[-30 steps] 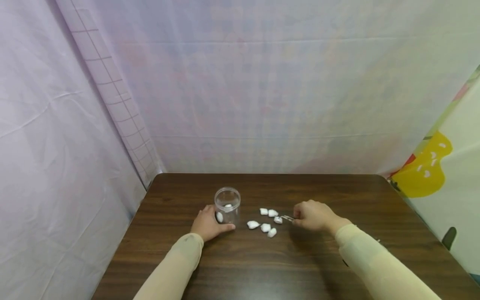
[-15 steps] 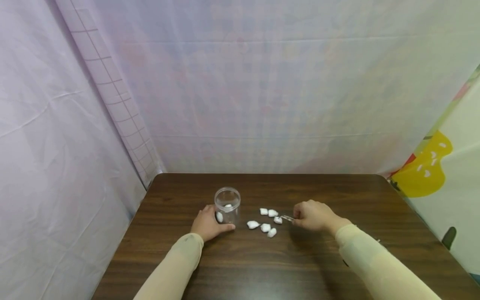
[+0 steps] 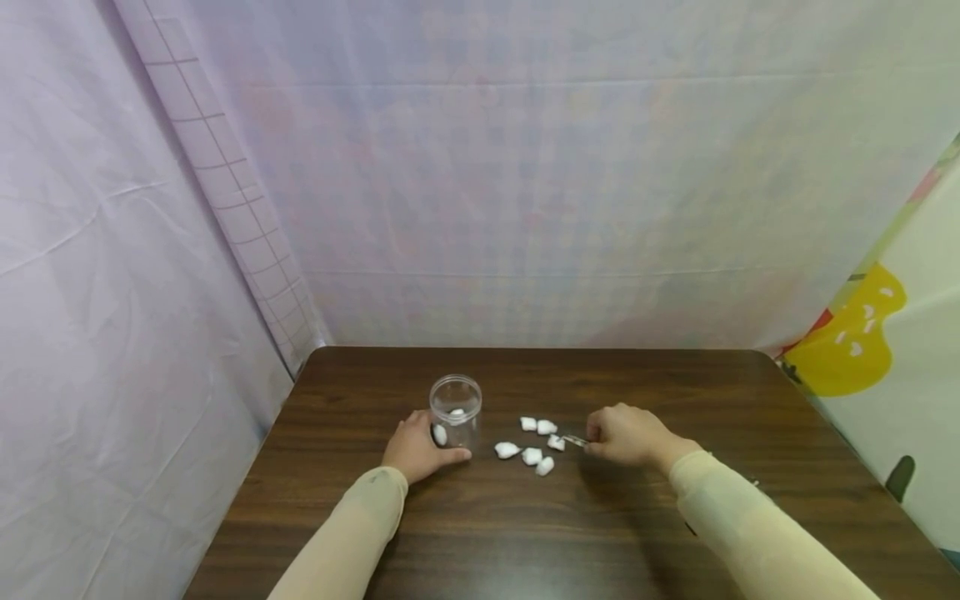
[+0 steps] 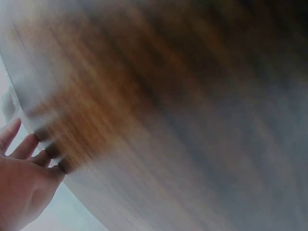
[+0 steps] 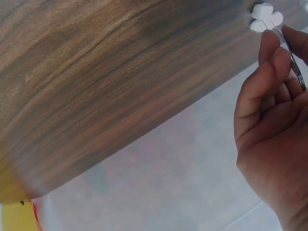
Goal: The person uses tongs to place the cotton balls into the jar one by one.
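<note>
A clear, lidless jar (image 3: 469,430) stands upright on the table, a few white cotton balls visible through its wall. My left hand (image 3: 417,450) holds it from the left, thumb round the front and fingers at the far side. In the left wrist view the hand (image 4: 26,185) shows at the edge, and the jar is out of sight. My right hand (image 3: 630,434) pinches metal tweezers (image 3: 577,440), their tips at the nearest cotton ball (image 3: 556,443). The right wrist view shows the tweezers (image 5: 296,72) between thumb and fingers, pointing at the cotton balls (image 5: 262,10).
Several more cotton balls (image 3: 507,450) lie loosely grouped between the jar and the tweezers. The dark wood-grain table (image 3: 480,533) has its far edge close to a pale hanging curtain (image 3: 525,208). Another curtain (image 3: 127,333) hangs along the left side.
The tweezers' arms look closer together at the cotton ball than before. Both hands and the jar have kept their places.
</note>
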`<state>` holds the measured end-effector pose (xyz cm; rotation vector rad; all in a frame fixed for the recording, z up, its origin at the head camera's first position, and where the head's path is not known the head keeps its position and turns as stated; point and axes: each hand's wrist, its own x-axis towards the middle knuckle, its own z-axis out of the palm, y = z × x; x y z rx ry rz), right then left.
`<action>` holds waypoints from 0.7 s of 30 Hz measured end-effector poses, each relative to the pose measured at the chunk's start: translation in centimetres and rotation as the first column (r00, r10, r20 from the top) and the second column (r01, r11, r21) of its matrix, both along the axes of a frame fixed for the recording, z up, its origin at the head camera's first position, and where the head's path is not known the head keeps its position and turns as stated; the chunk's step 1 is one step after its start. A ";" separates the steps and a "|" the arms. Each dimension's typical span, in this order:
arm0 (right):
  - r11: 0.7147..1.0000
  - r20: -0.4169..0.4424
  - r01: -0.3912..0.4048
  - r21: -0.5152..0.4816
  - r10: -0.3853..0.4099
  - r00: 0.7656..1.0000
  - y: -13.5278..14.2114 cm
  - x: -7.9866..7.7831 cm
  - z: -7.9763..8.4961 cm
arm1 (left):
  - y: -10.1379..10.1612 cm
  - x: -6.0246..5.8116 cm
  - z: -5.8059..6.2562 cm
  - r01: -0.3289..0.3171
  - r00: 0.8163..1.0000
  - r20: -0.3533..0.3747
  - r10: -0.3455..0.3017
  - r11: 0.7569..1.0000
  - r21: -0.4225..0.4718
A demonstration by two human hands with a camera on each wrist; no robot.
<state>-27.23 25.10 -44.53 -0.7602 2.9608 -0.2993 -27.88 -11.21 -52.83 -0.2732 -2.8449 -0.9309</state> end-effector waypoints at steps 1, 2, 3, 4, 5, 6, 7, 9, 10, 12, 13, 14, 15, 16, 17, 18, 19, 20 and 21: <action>1.000 0.002 0.002 -0.001 -0.002 1.000 0.0 0.0 0.0 | 0.0 0.0 0.0 0.001 1.000 -0.001 -0.001 1.000 0.001; 1.000 0.005 0.004 -0.002 -0.004 1.000 -0.1 0.0 0.0 | 0.0 0.0 0.0 0.002 1.000 -0.001 -0.002 1.000 0.002; 1.000 0.009 0.005 -0.004 -0.005 1.000 -0.1 0.0 -0.1 | 0.0 0.0 0.0 0.002 1.000 -0.001 -0.002 1.000 0.003; 1.000 0.013 0.006 -0.005 -0.005 1.000 -0.1 0.0 -0.1 | 0.0 -0.1 -0.1 0.002 1.000 -0.001 -0.002 1.000 0.004; 1.000 0.015 0.006 -0.005 -0.006 1.000 -0.1 0.0 -0.2 | 0.0 -0.1 -0.1 0.002 1.000 0.001 -0.002 1.000 0.003; 1.000 0.017 0.006 -0.005 -0.006 1.000 -0.1 0.0 -0.2 | 0.0 -0.1 -0.1 0.001 1.000 0.001 -0.001 1.000 0.003; 1.000 0.017 0.007 -0.004 -0.007 1.000 -0.1 0.0 -0.3 | 0.0 -0.1 -0.1 0.001 1.000 0.001 -0.001 1.000 0.002; 1.000 0.020 0.006 -0.003 -0.006 1.000 0.0 -0.1 -0.4 | 0.0 -0.1 -0.2 0.002 1.000 -0.001 -0.002 1.000 0.005; 1.000 0.024 0.007 -0.003 -0.006 1.000 0.0 -0.1 -0.4 | -0.1 -0.1 -0.2 0.004 1.000 -0.001 -0.004 1.000 0.005; 1.000 0.031 0.006 -0.003 -0.006 0.999 0.0 -0.1 -0.4 | -0.1 -0.1 -0.2 0.009 1.000 -0.002 -0.009 1.000 0.006; 1.000 0.036 0.007 -0.004 -0.007 0.999 0.0 -0.1 -0.4 | -0.1 -0.1 -0.2 0.012 1.000 -0.002 -0.012 1.000 0.007; 1.000 0.040 0.006 -0.005 -0.006 0.999 0.0 -0.1 -0.4 | -0.1 -0.1 -0.2 0.014 1.000 -0.002 -0.014 1.000 0.008; 1.000 0.043 0.008 -0.004 -0.008 0.999 0.0 -0.1 -0.5 | -0.1 -0.1 -0.2 0.017 1.000 -0.001 -0.017 1.000 0.010; 1.000 0.043 0.006 -0.005 -0.006 0.999 0.0 -0.1 -0.5 | -0.1 -0.1 -0.1 0.018 1.000 0.001 -0.018 1.000 0.010; 1.000 0.042 0.004 -0.006 -0.004 0.999 0.0 -0.1 -0.4 | -0.1 -0.1 -0.1 0.018 1.000 0.003 -0.018 1.000 0.010; 1.000 0.041 0.001 -0.006 -0.001 0.999 0.0 -0.1 -0.4 | -0.1 -0.1 -0.1 0.017 1.000 0.004 -0.017 1.000 0.012; 1.000 0.039 0.001 -0.006 -0.001 0.999 -0.1 0.0 -0.4 | -0.1 -0.1 -0.2 0.018 1.000 0.005 -0.018 1.000 0.014; 1.000 0.035 -0.001 -0.006 0.001 0.999 -0.1 0.0 -0.4 | -0.1 -0.1 -0.2 0.018 1.000 0.006 -0.018 1.000 0.014; 1.000 0.031 -0.003 -0.006 0.004 1.000 -0.1 0.0 -0.4 | -0.1 -0.1 -0.2 0.018 1.000 0.006 -0.018 1.000 0.015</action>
